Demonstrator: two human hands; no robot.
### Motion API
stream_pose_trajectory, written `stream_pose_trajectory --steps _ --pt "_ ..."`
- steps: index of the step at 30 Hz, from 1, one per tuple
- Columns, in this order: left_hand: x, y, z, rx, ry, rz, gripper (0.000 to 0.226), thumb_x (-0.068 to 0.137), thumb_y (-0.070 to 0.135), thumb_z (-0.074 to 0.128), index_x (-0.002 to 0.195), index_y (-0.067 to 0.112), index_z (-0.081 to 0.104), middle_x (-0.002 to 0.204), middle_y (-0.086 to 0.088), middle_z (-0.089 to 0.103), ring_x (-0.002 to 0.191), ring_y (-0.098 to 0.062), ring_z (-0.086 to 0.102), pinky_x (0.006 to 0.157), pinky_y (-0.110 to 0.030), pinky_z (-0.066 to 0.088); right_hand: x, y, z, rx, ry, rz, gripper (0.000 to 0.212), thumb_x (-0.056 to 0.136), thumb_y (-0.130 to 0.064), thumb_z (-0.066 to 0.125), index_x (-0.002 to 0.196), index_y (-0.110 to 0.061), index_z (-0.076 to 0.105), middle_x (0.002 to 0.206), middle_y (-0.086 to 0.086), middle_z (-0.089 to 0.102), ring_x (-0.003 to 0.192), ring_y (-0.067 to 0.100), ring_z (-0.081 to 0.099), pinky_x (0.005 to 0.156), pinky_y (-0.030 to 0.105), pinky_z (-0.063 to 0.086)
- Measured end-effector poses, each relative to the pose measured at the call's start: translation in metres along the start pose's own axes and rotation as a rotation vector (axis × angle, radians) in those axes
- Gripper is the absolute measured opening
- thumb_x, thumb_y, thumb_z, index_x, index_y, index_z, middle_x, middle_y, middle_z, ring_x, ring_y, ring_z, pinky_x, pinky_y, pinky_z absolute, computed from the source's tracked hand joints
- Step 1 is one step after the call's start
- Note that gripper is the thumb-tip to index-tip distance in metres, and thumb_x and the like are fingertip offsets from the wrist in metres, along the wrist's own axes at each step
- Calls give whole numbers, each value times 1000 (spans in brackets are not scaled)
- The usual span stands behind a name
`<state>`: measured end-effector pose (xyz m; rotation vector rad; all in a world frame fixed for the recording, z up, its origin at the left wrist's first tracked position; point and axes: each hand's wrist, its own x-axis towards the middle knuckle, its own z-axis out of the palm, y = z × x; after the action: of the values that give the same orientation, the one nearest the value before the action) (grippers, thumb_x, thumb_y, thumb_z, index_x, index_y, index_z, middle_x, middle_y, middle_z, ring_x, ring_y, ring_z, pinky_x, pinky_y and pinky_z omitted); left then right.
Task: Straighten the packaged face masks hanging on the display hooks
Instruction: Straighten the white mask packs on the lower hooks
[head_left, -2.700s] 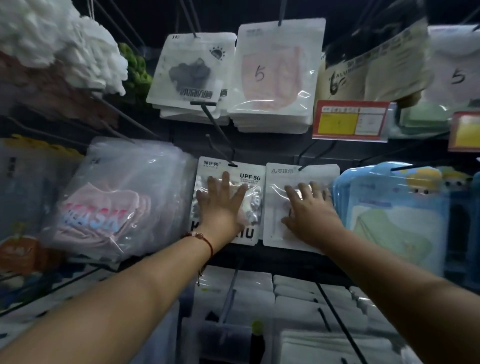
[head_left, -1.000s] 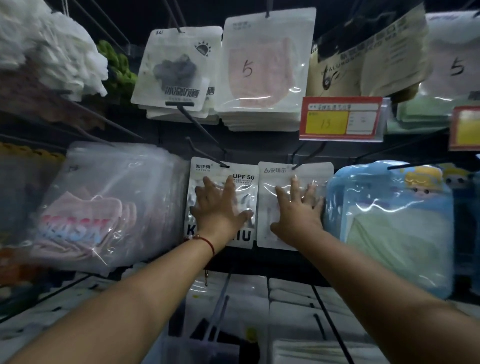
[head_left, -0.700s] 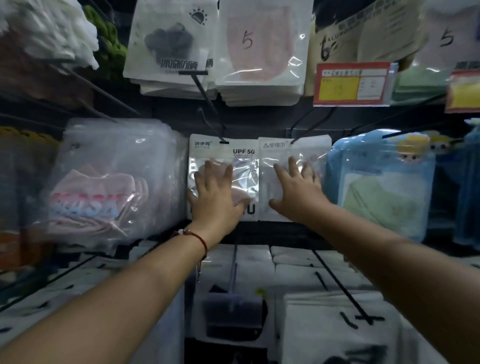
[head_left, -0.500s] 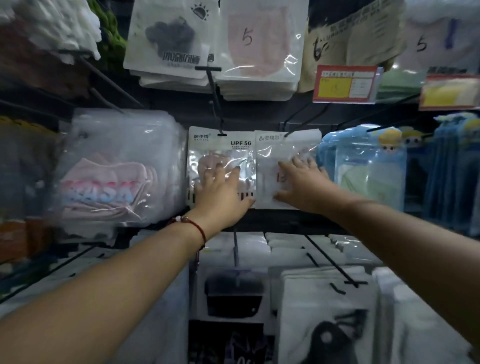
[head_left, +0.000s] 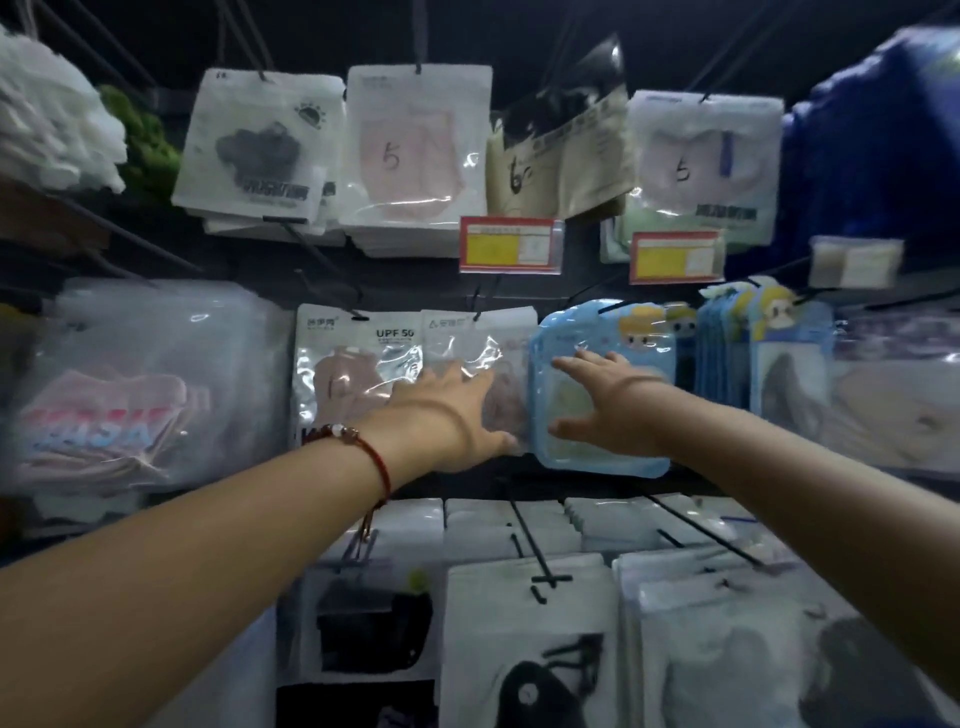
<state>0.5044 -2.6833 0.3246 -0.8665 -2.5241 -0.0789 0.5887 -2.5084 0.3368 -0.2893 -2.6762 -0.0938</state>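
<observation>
Moved since before: both hands are sliding to the right; the right hand (head_left: 605, 402) is leaving the white pack and is now lying on the blue cartoon pack (head_left: 602, 389), and the left hand (head_left: 447, 415) is now lying on the clear white pack (head_left: 478, 374) next door.
Hands: both are flat with fingers spread, pressing on the packs, not pinching or holding anything.
Where the masks are: the packs are hanging in the middle row on thin black hooks (head_left: 519, 306), side by side; the blue pack's edge is touching the white one.
UPF 50 pack (head_left: 353, 374): it is hanging just left of the left hand, looking straight.
What could go wrong: pushing too hard is likely to swing a pack or slide it off its hook; the shiny plastic is slippery, so a flat hand may skid. Pushing the blue pack sideways could bump the white one crooked again.
Things around: red and yellow price tags (head_left: 511, 244) are hanging just above; a big clear bag with pink masks (head_left: 140, 384) is bulging at the left; more blue packs (head_left: 763, 358) are crowding the right.
In the way: long hooks from the bottom row (head_left: 540, 551) are sticking out under the arms and could catch a wrist or the red bracelet (head_left: 363, 452).
</observation>
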Motion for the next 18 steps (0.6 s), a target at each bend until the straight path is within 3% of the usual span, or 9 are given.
stream_pose_trajectory --steps 3,10,18 --pt "18 31 1 5 46 21 81 84 72 52 150 37 23 157 -4 29 143 -29 30 109 -47 36 1 35 -3 -17 9 19 87 87 -59 59 154 -33 12 164 -1 3 150 28 1 121 49 12" --pt "55 83 20 14 227 51 93 87 70 51 157 38 -1 167 -5 -11 154 -29 0 122 -49 15 13 72 10 -87 89 -53 82 88 -55 57 153 -28 14 164 7 -7 150 34 -2 121 50 6" --pt "95 88 44 39 197 -45 100 79 82 49 156 42 -2 166 -2 -17 153 -31 -2 116 -61 24 47 84 33 -37 121 -64 87 89 -61 54 154 -20 14 163 10 -10 148 41 -4 120 52 9"
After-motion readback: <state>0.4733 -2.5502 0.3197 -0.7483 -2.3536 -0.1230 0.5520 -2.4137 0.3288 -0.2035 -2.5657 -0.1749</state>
